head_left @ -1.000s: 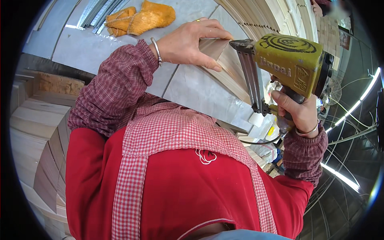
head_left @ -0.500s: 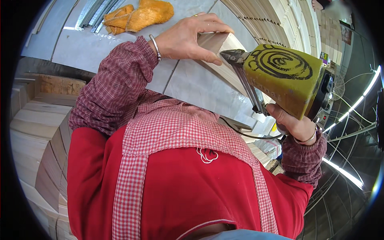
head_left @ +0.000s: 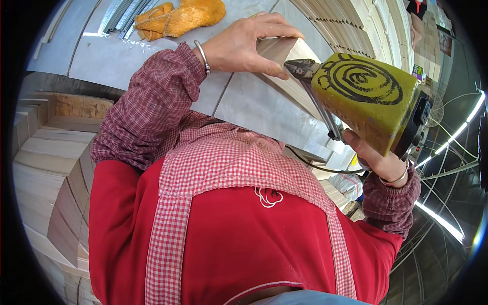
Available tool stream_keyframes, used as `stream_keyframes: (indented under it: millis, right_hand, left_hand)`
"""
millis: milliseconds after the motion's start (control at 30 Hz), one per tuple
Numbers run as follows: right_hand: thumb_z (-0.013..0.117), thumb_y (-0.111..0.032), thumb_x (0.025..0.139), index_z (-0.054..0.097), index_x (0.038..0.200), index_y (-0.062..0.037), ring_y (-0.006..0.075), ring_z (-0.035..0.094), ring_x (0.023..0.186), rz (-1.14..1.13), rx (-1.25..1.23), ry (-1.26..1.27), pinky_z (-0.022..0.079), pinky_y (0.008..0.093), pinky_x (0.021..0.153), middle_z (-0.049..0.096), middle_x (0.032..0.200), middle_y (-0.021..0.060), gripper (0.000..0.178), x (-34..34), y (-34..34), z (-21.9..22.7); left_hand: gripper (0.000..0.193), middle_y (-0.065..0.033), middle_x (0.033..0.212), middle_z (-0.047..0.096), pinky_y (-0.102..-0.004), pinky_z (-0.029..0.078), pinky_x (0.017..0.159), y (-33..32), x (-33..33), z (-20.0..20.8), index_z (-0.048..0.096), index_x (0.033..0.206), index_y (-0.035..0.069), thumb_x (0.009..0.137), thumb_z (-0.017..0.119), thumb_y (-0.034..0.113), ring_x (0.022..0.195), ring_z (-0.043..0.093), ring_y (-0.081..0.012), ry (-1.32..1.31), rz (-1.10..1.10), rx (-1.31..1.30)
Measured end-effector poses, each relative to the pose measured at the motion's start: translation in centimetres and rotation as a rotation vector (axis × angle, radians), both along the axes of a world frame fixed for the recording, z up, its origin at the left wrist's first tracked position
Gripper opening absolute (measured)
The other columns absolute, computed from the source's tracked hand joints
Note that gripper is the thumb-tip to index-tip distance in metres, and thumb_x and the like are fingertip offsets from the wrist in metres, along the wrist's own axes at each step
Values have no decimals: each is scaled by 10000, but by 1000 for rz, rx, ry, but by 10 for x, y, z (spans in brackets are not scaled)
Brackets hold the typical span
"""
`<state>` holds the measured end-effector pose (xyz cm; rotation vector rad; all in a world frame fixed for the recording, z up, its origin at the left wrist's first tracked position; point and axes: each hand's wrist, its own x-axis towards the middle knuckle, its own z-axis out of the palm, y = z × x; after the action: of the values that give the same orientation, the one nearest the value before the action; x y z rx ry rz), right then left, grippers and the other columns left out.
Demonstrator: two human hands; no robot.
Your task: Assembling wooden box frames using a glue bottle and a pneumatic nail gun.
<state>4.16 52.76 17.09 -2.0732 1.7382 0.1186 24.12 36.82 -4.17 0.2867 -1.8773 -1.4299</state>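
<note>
My left hand curves its thumb and fingers round the corner of a pale wooden piece, which stands on the grey worktop. In my right hand is the handle of a nail gun, its yellow-green body marked with a black hand-drawn spiral. The gun's dark nose points left and meets the wood's corner close to my left thumb; whether it presses on the wood I cannot tell. Most of the handle and several fingers of my right hand are hidden behind the gun's body.
An orange knitted glove lies on the worktop at the far left, beside bundled metal strips. Stacked wooden boards stand beyond the gun. A dark hose runs behind the gun. More boards are piled at left.
Both hands, the wood and the nail gun sit slightly farther right in the picture, as the whole view has shifted. Both grips look the same.
</note>
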Motion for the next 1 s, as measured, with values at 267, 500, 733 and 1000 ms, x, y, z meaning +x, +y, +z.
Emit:
stream_keyframes:
  millis: [267,500,733,1000]
  right_hand:
    - [741,-96,702,587,1087,-26,222,615,868,-533,56,-348,489,305,715,618,1074,105,421,12,11,11]
    - [641,-39,780,614,866,-27,90,426,436,-1181,-168,-213,323,185,451,538,607,20,90,-23,80,32]
    - [704,-284,729,671,869,-19,261,629,713,-1329,-202,260,464,329,599,661,736,131,302,-159,205,-34]
    - [649,-386,729,591,1110,-50,365,624,865,-1339,1,662,490,427,728,652,994,178,511,-262,293,-150]
  left_hand:
    - [642,-3,1123,538,-303,408,963,-2,3,3,594,1198,156,600,829,170,1022,527,-168,-14,-20,-15]
    - [668,-18,1151,535,-291,410,962,1,5,-1,555,1246,145,627,808,159,1017,532,-169,-57,-23,-44]
    - [618,-25,1159,526,-282,429,950,2,5,9,549,1249,138,681,792,162,1011,537,-171,-61,-37,20]
    - [360,-40,896,638,-214,461,747,3,-11,40,648,1081,15,816,679,257,797,566,-120,-370,168,484]
